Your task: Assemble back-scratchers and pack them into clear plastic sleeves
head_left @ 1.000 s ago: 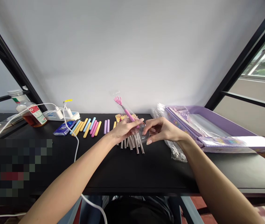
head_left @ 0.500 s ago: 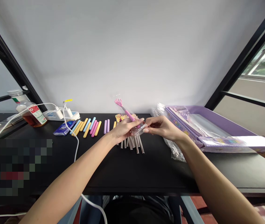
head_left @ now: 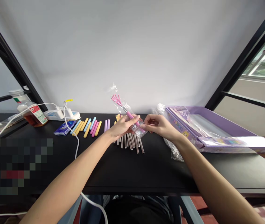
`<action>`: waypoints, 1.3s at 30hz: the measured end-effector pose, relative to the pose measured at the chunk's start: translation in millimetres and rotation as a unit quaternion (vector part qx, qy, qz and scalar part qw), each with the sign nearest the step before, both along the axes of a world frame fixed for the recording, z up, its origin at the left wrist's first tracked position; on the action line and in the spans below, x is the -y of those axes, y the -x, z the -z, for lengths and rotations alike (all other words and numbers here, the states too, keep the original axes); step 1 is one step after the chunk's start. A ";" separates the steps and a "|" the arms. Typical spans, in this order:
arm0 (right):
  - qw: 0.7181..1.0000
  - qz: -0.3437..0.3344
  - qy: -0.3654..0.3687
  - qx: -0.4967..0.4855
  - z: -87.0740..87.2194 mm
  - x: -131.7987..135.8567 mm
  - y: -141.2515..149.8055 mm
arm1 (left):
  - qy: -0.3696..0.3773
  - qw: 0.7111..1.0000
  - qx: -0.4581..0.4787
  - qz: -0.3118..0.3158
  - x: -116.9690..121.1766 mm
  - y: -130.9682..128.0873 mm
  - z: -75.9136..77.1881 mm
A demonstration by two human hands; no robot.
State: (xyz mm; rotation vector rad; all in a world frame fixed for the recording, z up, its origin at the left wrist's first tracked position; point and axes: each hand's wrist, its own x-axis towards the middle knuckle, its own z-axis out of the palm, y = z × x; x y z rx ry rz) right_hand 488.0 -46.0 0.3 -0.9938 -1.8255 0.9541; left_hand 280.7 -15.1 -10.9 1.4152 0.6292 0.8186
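Note:
A pink back scratcher (head_left: 129, 114) in a clear plastic bag (head_left: 141, 133) is tilted up to the left, its hand-shaped head near the wall. My left hand (head_left: 123, 126) is closed around its handle. At the lower end, my right hand (head_left: 157, 123) pinches the bag with thumb and forefinger. Beneath the hands lies a heap of back scratcher heads with metal rods (head_left: 130, 141); the yellow heads show behind my left hand. Coloured handles (head_left: 87, 127) in blue, yellow, pink and purple lie in a row to the left.
A purple box (head_left: 216, 119) holding bagged items stands at the right, with clear plastic bags (head_left: 175, 152) beside it. At the left are a blue packet (head_left: 64, 127), a white power strip (head_left: 73, 115) and a bottle of dark liquid (head_left: 33, 113). A white cable (head_left: 77, 144) crosses the desk.
The back scratcher has risen slightly and shifted left, and more of its bag shows around the head. My right fingers have closed from a loose spread to a pinch on the bag's lower end.

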 end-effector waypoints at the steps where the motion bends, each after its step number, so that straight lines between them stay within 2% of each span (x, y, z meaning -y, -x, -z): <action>1: 1.000 0.004 0.011 -0.013 1.0 -0.7 0.5 | -0.009 1.000 -0.004 0.003 0.7 -0.8 0.7; 5: 0.997 -0.020 0.051 -0.055 4.5 -2.4 0.1 | -0.055 0.998 -0.032 -0.010 2.9 -3.5 2.0; 9: 0.997 -0.047 0.038 -0.044 2.5 -1.4 -4.2 | -0.064 0.996 -0.057 -0.033 1.5 -3.5 -0.4; 11: 0.997 -0.064 0.036 -0.012 -0.9 -0.1 -8.6 | -0.063 0.996 -0.036 -0.059 -1.7 -1.1 -3.5; 13: 0.993 -0.101 0.053 0.037 -4.5 1.0 -14.6 | -0.056 0.992 -0.015 -0.111 -6.0 3.2 -7.4; 16: 0.976 -0.164 0.096 0.108 -7.4 1.4 -24.4 | -0.032 0.981 -0.014 -0.192 -13.0 12.3 -12.4; 18: 0.963 -0.184 0.131 0.148 -7.2 1.3 -29.8 | -0.021 0.977 -0.032 -0.211 -17.2 18.2 -12.8; 23: 0.913 -0.208 0.268 0.227 -4.3 4.3 -36.2 | -0.076 0.978 -0.127 -0.145 -24.6 21.5 1.3; 26: 0.898 -0.212 0.283 0.262 -4.3 6.1 -36.4 | -0.129 0.975 -0.142 -0.109 -26.7 15.3 13.9; 28: 0.908 -0.202 0.259 0.262 -5.0 5.3 -35.7 | -0.162 0.972 -0.143 -0.096 -26.9 10.9 19.8; 29: 0.922 -0.183 0.233 0.251 -5.2 4.1 -35.3 | -0.177 0.969 -0.147 -0.090 -26.6 9.1 21.5; 31: 0.961 -0.096 0.136 0.219 -4.5 0.1 -34.8 | -0.206 0.960 -0.171 -0.084 -25.1 6.5 22.9; 33: 0.977 0.031 0.007 0.211 -1.6 -5.4 -35.6 | -0.238 0.945 -0.208 -0.081 -22.7 4.9 22.8; 35: 0.955 0.127 -0.087 0.253 3.7 -11.1 -38.5 | -0.272 0.930 -0.235 -0.077 -20.3 3.7 23.0; 36: 0.939 0.151 -0.112 0.288 6.9 -13.7 -40.7 | -0.286 0.924 -0.242 -0.073 -19.3 3.0 23.5; 39: 0.897 0.163 -0.130 0.389 16.8 -19.8 -48.8 | -0.315 0.910 -0.263 -0.050 -16.5 0.8 25.5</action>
